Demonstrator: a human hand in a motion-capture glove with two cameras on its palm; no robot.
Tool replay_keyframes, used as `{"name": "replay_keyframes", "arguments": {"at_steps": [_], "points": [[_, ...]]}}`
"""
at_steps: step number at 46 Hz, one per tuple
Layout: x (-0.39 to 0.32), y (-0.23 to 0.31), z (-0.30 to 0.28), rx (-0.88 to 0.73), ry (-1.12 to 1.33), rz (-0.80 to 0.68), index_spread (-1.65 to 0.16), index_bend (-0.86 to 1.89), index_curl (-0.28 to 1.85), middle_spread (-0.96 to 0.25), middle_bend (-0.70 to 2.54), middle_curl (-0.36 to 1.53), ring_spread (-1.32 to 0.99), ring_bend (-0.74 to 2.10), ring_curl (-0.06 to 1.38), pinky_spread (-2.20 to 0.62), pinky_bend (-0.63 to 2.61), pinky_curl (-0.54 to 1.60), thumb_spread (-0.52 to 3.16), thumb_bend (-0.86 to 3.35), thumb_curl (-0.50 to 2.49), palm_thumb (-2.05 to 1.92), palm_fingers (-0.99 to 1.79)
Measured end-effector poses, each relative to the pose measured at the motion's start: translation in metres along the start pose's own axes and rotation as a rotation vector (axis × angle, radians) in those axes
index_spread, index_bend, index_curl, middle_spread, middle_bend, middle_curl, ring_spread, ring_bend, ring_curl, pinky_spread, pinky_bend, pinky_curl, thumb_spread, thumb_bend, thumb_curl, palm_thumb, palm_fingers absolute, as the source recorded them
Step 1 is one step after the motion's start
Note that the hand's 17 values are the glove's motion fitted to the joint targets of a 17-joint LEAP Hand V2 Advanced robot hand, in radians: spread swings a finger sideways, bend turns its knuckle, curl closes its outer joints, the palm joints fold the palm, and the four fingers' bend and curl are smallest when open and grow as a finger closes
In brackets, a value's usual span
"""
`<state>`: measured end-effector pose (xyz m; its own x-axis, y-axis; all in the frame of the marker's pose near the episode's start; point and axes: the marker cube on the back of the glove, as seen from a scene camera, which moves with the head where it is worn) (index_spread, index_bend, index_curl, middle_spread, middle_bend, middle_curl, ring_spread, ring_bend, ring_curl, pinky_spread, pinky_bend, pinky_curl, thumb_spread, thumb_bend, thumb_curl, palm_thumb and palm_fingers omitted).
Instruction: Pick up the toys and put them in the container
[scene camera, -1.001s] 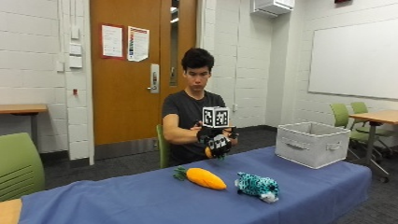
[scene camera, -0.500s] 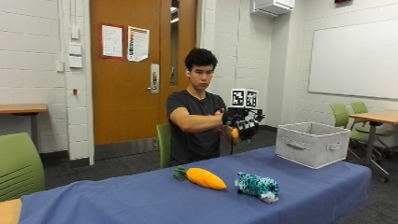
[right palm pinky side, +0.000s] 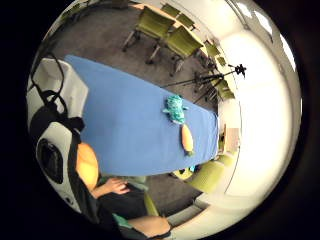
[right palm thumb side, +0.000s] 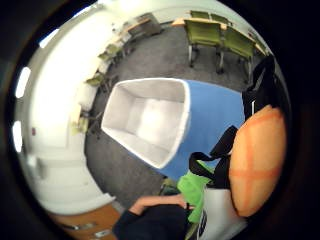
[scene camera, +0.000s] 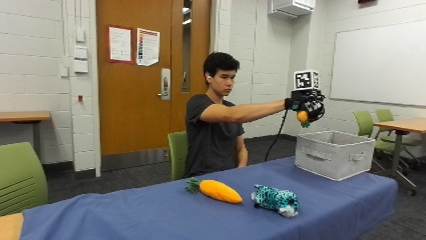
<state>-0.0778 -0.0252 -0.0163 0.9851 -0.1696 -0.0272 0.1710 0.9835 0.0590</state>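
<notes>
My gloved right hand (scene camera: 307, 104) is stretched out high above the near side of the grey fabric container (scene camera: 333, 153) and grips a small orange toy with a green tip (scene camera: 303, 117). The same orange toy (right palm thumb side: 256, 159) fills the side of the thumb-side palm view, with the container's open, empty inside (right palm thumb side: 150, 117) below it. Still on the blue tablecloth (scene camera: 166, 210) lie an orange carrot toy (scene camera: 217, 190) and a teal spotted plush animal (scene camera: 275, 198), side by side. Both also show in the little-finger-side view, the plush (right palm pinky side: 175, 109) and the carrot (right palm pinky side: 187, 139).
The container stands at the table's right end, close to its edge. Green chairs (scene camera: 20, 175) flank the table, and another table with chairs (scene camera: 399, 131) stands behind at the right. My bare left hand stays below the table edge.
My right hand has swung rightward and outward with the small orange toy, from in front of my chest to above the container. The carrot and plush have not moved.
</notes>
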Motion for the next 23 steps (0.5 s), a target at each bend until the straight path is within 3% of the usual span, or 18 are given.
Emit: {"name": "replay_keyframes", "arguments": {"at_steps": [4,10,14,19,23], "points": [[-0.051,-0.012,-0.004,0.002,-0.051,-0.153,-0.39,0.18,1.4,-0.38,0.84,0.64,-0.43,1.07,0.47,-0.47,0.78,0.37,0.73,0.15,0.98,0.61,1.12],[-0.054,-0.044,0.007,0.011,-0.031,-0.196,-0.39,0.18,1.43,-0.38,0.83,0.65,-0.43,1.07,0.47,-0.47,0.78,0.37,0.73,0.14,1.02,0.61,1.11],[-0.041,-0.071,0.012,-0.021,-0.147,-0.119,-0.39,0.17,1.44,-0.38,0.82,0.65,-0.43,1.07,0.47,-0.47,0.78,0.37,0.74,0.14,1.04,0.6,1.12],[-0.06,-0.082,0.026,-0.021,-0.033,-0.076,-0.39,0.17,1.45,-0.39,0.82,0.66,-0.43,1.07,0.47,-0.47,0.78,0.36,0.74,0.13,1.07,0.61,1.12],[-0.079,-0.084,0.028,-0.067,-0.135,-0.02,-0.39,0.17,1.46,-0.39,0.82,0.66,-0.43,1.08,0.47,-0.47,0.78,0.36,0.75,0.13,1.09,0.6,1.12]]}}
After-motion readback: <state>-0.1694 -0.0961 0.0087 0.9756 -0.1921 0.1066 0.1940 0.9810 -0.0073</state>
